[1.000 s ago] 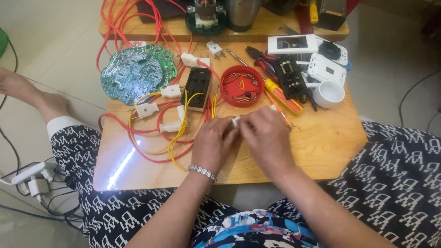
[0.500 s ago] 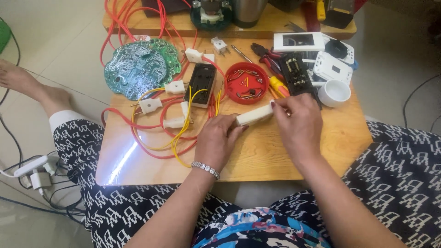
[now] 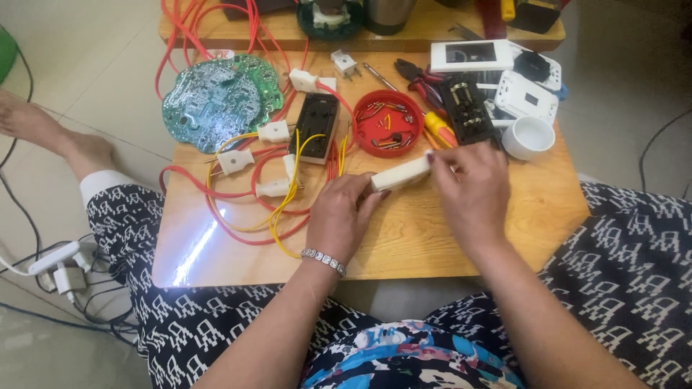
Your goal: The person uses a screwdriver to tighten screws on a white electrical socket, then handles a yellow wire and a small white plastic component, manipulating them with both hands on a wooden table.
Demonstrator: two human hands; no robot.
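Over the low wooden table [image 3: 461, 238], both hands grip one long cream plastic bar [image 3: 401, 173].

Left hand [image 3: 340, 220] closes on the bar's near-left end, right hand [image 3: 472, 189] pinches its far-right end — the bar lies tilted between them, just above the tabletop. Just beyond sits a round red plastic dish [image 3: 389, 123] of small parts; to the left, red and yellow wires [image 3: 245, 209] with white plugs — and a green round circuit board [image 3: 216, 97] at far left.

Low wooden table [image 3: 504, 238], glare patch at 7 o'clock. Pale tiled floor [image 3: 86, 65] all round; second wooden board [image 3: 216, 32] at 12 o'clock. Daylight, soft.
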